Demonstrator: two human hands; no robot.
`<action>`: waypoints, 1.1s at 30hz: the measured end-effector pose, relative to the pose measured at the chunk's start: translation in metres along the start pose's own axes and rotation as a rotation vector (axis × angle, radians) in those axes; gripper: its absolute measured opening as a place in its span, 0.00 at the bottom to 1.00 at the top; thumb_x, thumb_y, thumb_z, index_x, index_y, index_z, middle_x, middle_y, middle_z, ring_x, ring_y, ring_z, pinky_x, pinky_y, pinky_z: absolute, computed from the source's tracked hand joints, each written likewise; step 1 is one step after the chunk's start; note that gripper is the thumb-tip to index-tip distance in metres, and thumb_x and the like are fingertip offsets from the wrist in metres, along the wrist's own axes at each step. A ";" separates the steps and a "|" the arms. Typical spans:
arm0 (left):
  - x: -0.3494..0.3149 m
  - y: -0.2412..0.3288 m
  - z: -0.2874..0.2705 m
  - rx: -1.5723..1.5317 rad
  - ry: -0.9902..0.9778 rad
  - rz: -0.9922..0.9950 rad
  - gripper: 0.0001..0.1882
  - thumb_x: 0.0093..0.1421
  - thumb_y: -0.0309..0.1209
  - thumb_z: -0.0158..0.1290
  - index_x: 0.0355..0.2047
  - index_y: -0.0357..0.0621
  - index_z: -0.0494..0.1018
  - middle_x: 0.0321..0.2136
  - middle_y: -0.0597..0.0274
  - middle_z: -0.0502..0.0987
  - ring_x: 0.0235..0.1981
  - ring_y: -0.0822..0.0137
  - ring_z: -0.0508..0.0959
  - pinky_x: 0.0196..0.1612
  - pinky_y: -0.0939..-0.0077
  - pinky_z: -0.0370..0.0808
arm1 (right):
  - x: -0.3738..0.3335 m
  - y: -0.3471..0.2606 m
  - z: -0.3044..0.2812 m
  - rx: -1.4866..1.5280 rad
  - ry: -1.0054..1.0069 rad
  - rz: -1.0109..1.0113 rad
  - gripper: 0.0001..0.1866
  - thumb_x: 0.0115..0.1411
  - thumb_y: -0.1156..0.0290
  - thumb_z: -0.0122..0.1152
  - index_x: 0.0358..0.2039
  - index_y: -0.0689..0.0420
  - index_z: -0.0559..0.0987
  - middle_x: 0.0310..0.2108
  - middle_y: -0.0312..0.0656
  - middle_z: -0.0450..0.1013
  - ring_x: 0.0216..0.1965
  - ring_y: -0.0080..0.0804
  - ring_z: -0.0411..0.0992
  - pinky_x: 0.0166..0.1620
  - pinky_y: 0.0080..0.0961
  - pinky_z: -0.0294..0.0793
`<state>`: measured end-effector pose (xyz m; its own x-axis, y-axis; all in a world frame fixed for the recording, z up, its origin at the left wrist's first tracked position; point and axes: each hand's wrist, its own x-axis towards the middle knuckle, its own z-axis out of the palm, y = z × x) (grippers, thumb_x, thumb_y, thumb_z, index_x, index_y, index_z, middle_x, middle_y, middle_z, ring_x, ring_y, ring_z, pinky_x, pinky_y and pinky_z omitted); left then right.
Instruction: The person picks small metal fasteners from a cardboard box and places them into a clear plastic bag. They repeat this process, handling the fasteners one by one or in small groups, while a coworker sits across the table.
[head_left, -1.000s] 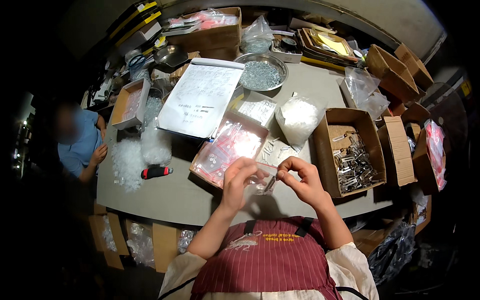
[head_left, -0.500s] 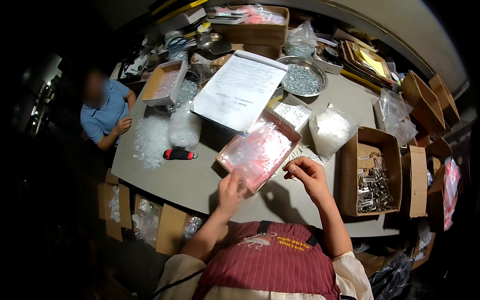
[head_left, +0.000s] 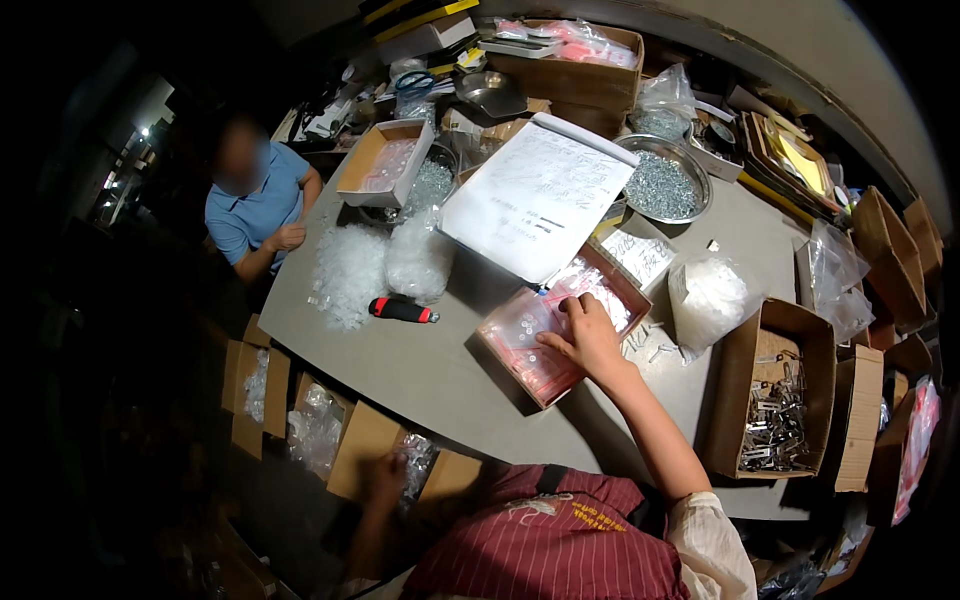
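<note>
The right hand [head_left: 588, 338] is over the shallow cardboard box [head_left: 618, 270], its thumb and forefinger apart and resting at the red-edged clear bags [head_left: 525, 318] inside; whether the fingers grip a bag, I cannot tell. The left hand [head_left: 384, 482] is low, to the near left of the box, in shadow beside an open carton [head_left: 360, 450] below the tabletop [head_left: 450, 390]; its fingers are too dim to read.

The likeliest slip, I judge, is a double pick: the bags overlap and look slick, so a drag on one could pull out its neighbour. The topmost bag shows small round pieces [head_left: 528, 328]; if its mouth is unsealed, tipping it could spill them.

The clipboard [head_left: 540, 195] reaches close to the far left edge of the box, and a wide sweep of the hand might knock it. Loose metal pieces [head_left: 657, 351] lie just right of the box, where the forearm could scatter them. The plump bag of white pieces [head_left: 712, 297], farther right, might topple if bumped. Left of the box, the red-and-black handle [head_left: 404, 310] seems safely out of reach.
</note>
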<state>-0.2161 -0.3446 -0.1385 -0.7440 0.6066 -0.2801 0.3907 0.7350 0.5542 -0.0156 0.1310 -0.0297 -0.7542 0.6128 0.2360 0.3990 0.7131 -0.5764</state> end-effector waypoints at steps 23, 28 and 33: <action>0.116 0.382 0.032 -0.679 -0.094 0.609 0.29 0.62 0.25 0.62 0.61 0.34 0.65 0.52 0.49 0.75 0.49 0.61 0.80 0.50 0.70 0.78 | -0.054 -0.023 -0.040 0.779 0.139 0.258 0.14 0.69 0.65 0.63 0.47 0.63 0.85 0.53 0.50 0.78 0.55 0.42 0.74 0.59 0.33 0.69; 0.108 0.380 0.037 -0.783 -0.276 0.541 0.18 0.64 0.24 0.60 0.53 0.32 0.75 0.46 0.58 0.81 0.42 0.71 0.81 0.44 0.77 0.79 | -0.079 -0.013 -0.052 0.659 0.161 0.140 0.20 0.67 0.64 0.65 0.56 0.60 0.80 0.57 0.48 0.76 0.60 0.40 0.72 0.64 0.33 0.67; 0.064 0.384 0.010 -0.710 -0.519 0.413 0.11 0.67 0.21 0.56 0.48 0.32 0.80 0.43 0.61 0.84 0.41 0.75 0.81 0.44 0.80 0.79 | -0.084 -0.028 -0.088 0.704 0.111 -0.008 0.35 0.56 0.69 0.72 0.65 0.56 0.73 0.61 0.45 0.71 0.60 0.39 0.70 0.65 0.37 0.65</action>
<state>-0.1081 -0.0202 0.0488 -0.2233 0.9591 -0.1741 0.0223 0.1836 0.9828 0.0825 0.0897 0.0350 -0.6835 0.6661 0.2986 -0.0656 0.3513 -0.9340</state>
